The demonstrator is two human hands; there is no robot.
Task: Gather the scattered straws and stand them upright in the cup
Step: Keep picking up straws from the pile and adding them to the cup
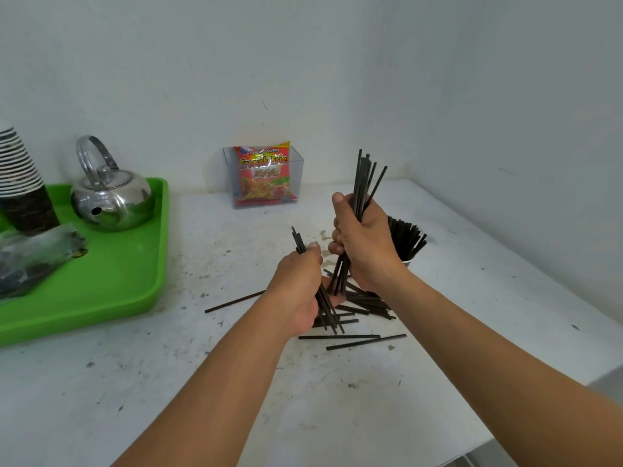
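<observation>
My right hand (362, 242) grips an upright bundle of thin black straws (363, 178) above the table. My left hand (298, 286) holds a smaller bunch of black straws (298, 239), tilted, its lower ends poking out below the palm. Loose straws (354, 337) lie scattered on the white table under and in front of both hands, and one lone straw (234, 301) lies further left. Just behind my right hand stands the cup (407, 262), mostly hidden, with several straws (406, 239) standing in it.
A green tray (128, 281) at the left carries a steel kettle (111, 197), a stack of paper cups (20, 183) and a plastic bag (32, 256). A clear box with a snack packet (264, 175) stands against the back wall. The table edge (526, 423) runs along the right.
</observation>
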